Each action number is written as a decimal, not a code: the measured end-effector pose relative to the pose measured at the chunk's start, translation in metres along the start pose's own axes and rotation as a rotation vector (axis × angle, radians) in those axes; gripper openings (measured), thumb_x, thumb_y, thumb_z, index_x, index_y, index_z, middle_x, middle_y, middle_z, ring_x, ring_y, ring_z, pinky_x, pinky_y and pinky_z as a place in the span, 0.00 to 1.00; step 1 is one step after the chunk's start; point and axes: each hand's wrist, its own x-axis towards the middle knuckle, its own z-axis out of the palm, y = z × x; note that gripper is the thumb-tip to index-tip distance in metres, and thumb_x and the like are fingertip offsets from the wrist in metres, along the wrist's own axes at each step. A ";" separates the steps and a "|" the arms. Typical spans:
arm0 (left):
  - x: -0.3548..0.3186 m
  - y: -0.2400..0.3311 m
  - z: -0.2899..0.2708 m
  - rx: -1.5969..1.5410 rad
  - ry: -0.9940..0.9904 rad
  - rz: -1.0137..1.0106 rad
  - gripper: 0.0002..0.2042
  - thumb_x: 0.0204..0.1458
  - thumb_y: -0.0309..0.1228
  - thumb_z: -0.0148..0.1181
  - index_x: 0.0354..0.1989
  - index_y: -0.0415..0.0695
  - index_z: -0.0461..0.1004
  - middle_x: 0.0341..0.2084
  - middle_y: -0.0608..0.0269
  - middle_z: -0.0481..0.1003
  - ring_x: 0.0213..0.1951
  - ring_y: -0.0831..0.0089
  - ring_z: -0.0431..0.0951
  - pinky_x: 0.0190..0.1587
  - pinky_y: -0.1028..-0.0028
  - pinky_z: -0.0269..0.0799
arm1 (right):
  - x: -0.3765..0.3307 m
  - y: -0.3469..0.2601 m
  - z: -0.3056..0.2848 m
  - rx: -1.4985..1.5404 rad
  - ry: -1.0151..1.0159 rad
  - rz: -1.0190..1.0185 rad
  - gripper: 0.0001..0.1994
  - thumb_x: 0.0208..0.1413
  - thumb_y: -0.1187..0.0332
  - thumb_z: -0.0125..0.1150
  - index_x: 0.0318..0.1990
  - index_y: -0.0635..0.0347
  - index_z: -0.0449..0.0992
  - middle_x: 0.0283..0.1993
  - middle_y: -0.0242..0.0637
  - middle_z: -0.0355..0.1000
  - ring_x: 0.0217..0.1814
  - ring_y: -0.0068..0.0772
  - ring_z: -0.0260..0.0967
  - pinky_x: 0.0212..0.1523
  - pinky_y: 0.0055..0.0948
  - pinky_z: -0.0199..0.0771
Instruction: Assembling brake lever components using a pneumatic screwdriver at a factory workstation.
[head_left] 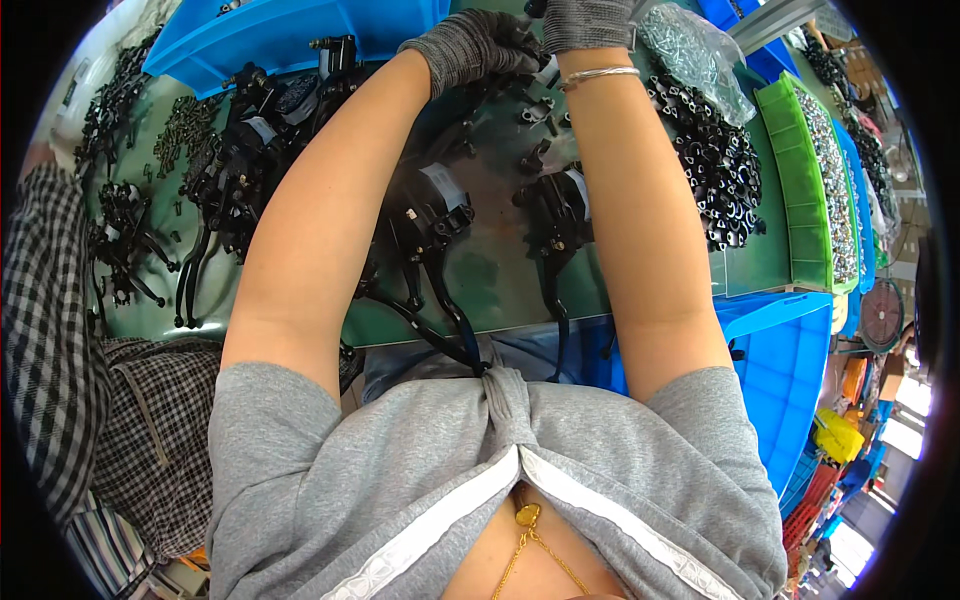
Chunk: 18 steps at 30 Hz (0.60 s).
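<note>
Both my hands wear grey knit gloves and reach to the far side of the green table. My left hand (472, 50) has its fingers curled in close to a dark part; what they hold, if anything, is hidden. Beside it, my right hand (590, 26) is cut off by the top edge, so its fingers cannot be made out. Between my forearms lie black brake lever assemblies, one (432, 215) left of centre and another (556, 225) partly behind my right forearm. Small black clamp pieces (537, 112) lie just below the hands.
Many black clamps (718, 165) are heaped at right, under a clear bag of screws (690, 50). A green bin (800, 180) holds small metal parts. Blue bins (290, 30) stand far left and near right. More levers and screws (185, 135) lie left, near another person's checkered sleeve (50, 320).
</note>
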 end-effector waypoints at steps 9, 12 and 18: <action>-0.008 0.044 -0.007 -0.296 0.040 -0.417 0.22 0.51 0.40 0.72 0.53 0.45 0.77 0.41 0.61 0.81 0.45 0.70 0.78 0.52 0.68 0.72 | 0.008 -0.045 -0.021 0.064 -0.161 -0.217 0.17 0.52 0.52 0.74 0.34 0.55 0.76 0.23 0.23 0.69 0.21 0.18 0.65 0.22 0.20 0.63; -0.009 0.046 -0.012 -0.303 -0.045 -0.477 0.22 0.51 0.40 0.71 0.53 0.46 0.77 0.42 0.61 0.81 0.46 0.72 0.78 0.52 0.70 0.72 | -0.013 -0.055 -0.046 -0.155 -0.084 -0.154 0.16 0.53 0.57 0.74 0.41 0.54 0.76 0.28 0.23 0.70 0.25 0.16 0.66 0.26 0.20 0.66; -0.001 0.051 -0.011 -0.272 -0.107 -0.459 0.19 0.53 0.39 0.69 0.52 0.48 0.78 0.45 0.61 0.81 0.47 0.72 0.79 0.52 0.70 0.73 | -0.049 -0.036 -0.111 -0.261 -0.004 -0.220 0.18 0.52 0.67 0.74 0.49 0.54 0.74 0.36 0.22 0.71 0.35 0.17 0.67 0.33 0.21 0.70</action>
